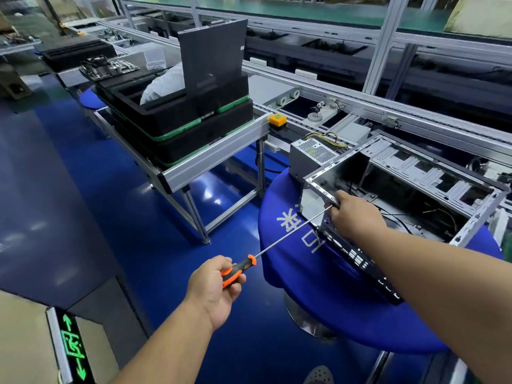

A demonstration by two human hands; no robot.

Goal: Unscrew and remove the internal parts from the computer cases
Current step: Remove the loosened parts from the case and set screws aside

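An open metal computer case [410, 173] lies on a round table with a blue cloth [288, 239]. My left hand [214, 286] grips the orange and black handle of a long screwdriver [241, 268]. Its thin shaft runs up and right to the case's near rear edge. My right hand [354, 214] grips that rear edge where the screwdriver tip meets it; the tip is hidden by my fingers. Loose black cables lie inside the case. A grey power supply [313, 156] with yellow and black wires stands on the table just behind the case's left corner.
Stacked black foam trays [180, 126] sit on an aluminium-frame cart to the left, with an upright dark panel [213, 56] and a circuit board [108, 67] behind. A conveyor line [332, 90] with a yellow button box [277, 120] runs behind. The floor is blue; my foot [318, 375] shows below.
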